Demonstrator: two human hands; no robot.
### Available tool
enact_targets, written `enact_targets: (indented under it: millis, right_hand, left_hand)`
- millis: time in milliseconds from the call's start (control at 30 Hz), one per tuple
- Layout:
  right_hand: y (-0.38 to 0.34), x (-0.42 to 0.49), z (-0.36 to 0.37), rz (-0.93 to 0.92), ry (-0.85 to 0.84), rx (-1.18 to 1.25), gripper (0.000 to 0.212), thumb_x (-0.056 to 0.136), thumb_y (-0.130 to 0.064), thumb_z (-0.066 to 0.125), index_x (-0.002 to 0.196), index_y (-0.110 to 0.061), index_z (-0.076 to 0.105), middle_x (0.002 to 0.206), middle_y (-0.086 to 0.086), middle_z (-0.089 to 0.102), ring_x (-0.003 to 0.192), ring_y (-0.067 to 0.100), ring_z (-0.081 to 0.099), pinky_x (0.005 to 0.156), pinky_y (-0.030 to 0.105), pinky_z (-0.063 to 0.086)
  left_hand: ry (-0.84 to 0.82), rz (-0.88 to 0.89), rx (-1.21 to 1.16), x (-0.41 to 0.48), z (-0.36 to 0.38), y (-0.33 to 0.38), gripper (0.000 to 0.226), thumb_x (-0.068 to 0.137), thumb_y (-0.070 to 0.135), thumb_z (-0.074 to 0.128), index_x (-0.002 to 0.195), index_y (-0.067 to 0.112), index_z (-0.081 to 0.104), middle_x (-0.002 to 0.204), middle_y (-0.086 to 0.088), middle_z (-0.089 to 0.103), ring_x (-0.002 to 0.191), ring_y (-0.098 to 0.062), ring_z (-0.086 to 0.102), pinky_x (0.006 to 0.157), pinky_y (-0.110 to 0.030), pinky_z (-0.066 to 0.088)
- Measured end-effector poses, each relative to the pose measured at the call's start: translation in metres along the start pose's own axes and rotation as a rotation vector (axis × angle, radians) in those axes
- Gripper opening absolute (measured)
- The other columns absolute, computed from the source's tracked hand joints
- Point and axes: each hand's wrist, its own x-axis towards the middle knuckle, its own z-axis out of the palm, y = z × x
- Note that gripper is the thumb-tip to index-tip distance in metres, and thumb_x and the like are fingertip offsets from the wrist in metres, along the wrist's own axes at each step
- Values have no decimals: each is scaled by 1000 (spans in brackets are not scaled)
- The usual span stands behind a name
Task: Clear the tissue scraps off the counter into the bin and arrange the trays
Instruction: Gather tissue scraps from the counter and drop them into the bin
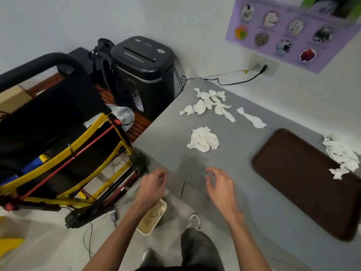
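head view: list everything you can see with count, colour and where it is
counter: one, grey, right half of the view
tray: one, dark brown, on the counter at right
tissue scraps: a cluster, white, far end of the counter
tissue strip: one, white, just right of the cluster
tissue wad: one, white, mid counter
tissue pile: one, white, at the tray's far right edge, partly on it
bin: one, cream, on the floor below the counter edge
shredder: one, black, beyond the counter's far end
folding frame: one, yellow, red and black, left
poster: one, purple, wall upper right
left hand: empty, above the bin
right hand: empty, over the counter's near edge
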Motion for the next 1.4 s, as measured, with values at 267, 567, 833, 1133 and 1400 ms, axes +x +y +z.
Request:
enact_targets:
  millis: [267, 567, 833, 1133, 1400]
  right_hand:
    - [53, 113, -24, -3, -41, -75, 27, 97, -19, 67, 124, -25, 70, 121, 3, 71, 102, 28, 71, 90, 39, 55]
    - [56, 182, 5, -72, -122, -100, 31, 96, -22, 71, 127, -24, 67, 128, 4, 66, 111, 30, 66, 96, 42, 54]
    - [84, 183, 8, -12, -153, -120, 4, 96, -13, 70, 94, -17, 71, 101, 4, 68, 94, 30, 65, 81, 38, 48]
    - [81, 178, -28, 207, 11, 403, 32, 89, -1, 75, 92, -32, 69, 91, -14, 77, 86, 3, 72, 85, 29, 58]
    - [33, 176, -56, 261, 130, 935, 14, 95, 5, 72, 95, -10, 72, 91, 6, 77, 78, 20, 73, 72, 28, 59]
  left_hand:
    - [6, 74, 33, 124, 35, 81, 26, 101, 26, 62, 127, 24, 63, 126, 3, 66, 113, -15, 63, 96, -34, 56]
    - [-167, 63, 307, 236, 86, 126, 52, 97, 27, 68, 145, 23, 49, 141, -10, 57, 130, -35, 51, 102, -46, 50]
    - [-110, 66, 229, 261, 82, 123, 13, 91, 13, 74, 100, 22, 72, 96, -4, 72, 92, -27, 68, 76, -42, 58]
    - [-90, 24, -105, 223, 48, 144, 14, 97, 27, 62, 100, 13, 59, 83, 0, 61, 75, -19, 57, 67, -33, 46]
    - [62, -94, -600, 178, 13, 155, 32, 99, 2, 50, 111, 28, 64, 100, -6, 71, 86, -28, 72, 75, -46, 60]
